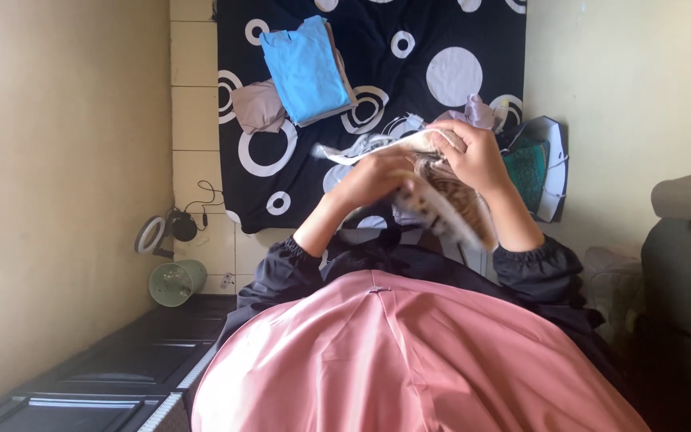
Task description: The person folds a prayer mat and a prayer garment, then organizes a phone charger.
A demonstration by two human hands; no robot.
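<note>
Both my hands are raised in front of me over a black sheet with white circles (377,104). My left hand (373,178) and my right hand (473,156) grip a brown-and-cream patterned garment (449,204) with a white edge, bunched between them. Dark gathered sleeves cover my forearms. A pink cloth (409,360) spreads across my lap below the hands.
A folded blue garment (307,68) lies on a grey one on the sheet, a beige cloth (257,106) beside it. A teal-and-white bag (539,164) sits at the right. A ring lamp (152,234), a green cup (174,282), dark boxes (121,360) and a grey chair (685,256) surround me.
</note>
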